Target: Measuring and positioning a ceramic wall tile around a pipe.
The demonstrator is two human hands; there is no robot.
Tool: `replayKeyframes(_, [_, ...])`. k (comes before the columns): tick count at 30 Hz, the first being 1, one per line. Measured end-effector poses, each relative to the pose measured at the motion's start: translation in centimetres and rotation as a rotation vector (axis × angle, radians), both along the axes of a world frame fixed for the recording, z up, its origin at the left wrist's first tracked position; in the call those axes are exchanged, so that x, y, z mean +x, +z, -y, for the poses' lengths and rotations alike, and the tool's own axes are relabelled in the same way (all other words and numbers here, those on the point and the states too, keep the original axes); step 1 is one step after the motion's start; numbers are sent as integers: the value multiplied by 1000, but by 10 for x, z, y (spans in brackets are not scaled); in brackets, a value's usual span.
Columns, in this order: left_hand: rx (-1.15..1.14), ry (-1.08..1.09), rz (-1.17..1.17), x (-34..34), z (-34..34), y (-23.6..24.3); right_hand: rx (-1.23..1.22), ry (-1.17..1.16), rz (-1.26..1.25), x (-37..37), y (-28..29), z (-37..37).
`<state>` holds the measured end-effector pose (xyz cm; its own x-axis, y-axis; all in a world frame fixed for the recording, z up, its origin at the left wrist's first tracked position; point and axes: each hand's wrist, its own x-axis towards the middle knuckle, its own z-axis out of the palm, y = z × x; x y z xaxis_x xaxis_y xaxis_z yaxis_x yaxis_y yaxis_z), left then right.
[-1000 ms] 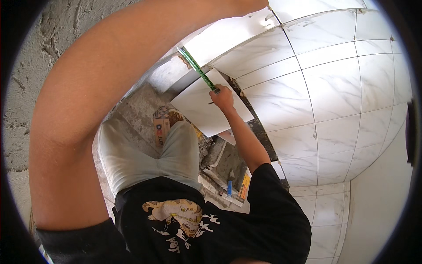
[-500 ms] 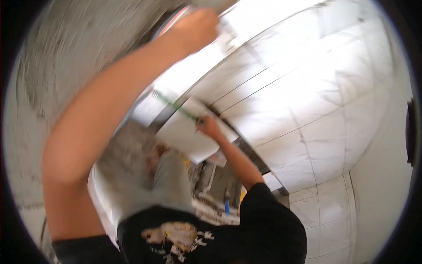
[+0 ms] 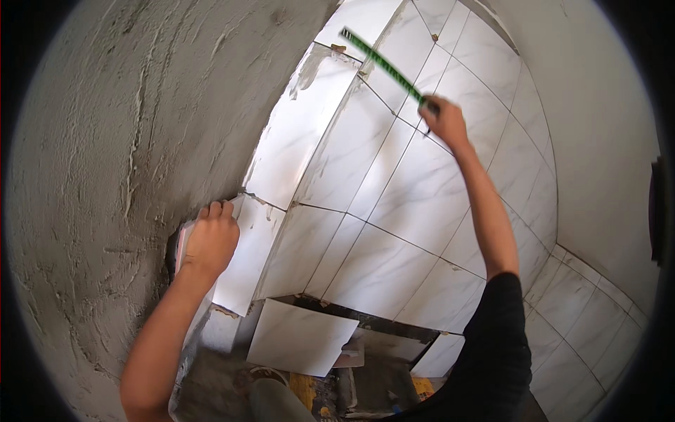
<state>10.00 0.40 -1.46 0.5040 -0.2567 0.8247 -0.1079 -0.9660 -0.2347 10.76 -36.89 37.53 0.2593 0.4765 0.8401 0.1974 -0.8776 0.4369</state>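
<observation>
My right hand is raised in front of the tiled wall, closed around a green tape measure. The tape's striped green strip sticks out to the upper left, and a thin dark tip shows below the fist. On the left, my left hand is closed over the edge of a tile piece with a pinkish edge, beside the rough cement wall. A white tile strip lies right next to its fingers. The palm side of the left hand is hidden.
Marbled white tiles with dark joints cover the wall ahead. Low down leans a loose white tile. Near it are a yellow bag and a dark grey slab. A plain pale wall stands on the right.
The view has swung, and the blur is mostly gone. My right hand has risen with the tape measure from near the loose tile to high against the wall. My left hand appears lower, still on the tile piece.
</observation>
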Motion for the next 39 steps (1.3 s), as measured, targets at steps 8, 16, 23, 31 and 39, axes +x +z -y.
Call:
replayKeyframes(8, [-1,-4,-33,-1,-4,0,71,-392,116,19,82,-73])
replayKeyframes(16, [-48,-39,-4,4,-1,-5,89,-471,162,25,96,-77])
replayKeyframes(23, [-69,-51,-2,3,-2,-6,127,-469,126,22,91,-81])
replayKeyframes(31, [-51,-39,5,2,-2,-7,116,-481,123,22,90,-88])
replayKeyframes(39, [-25,-21,-23,-1,-2,-5,114,-442,151,24,87,-93])
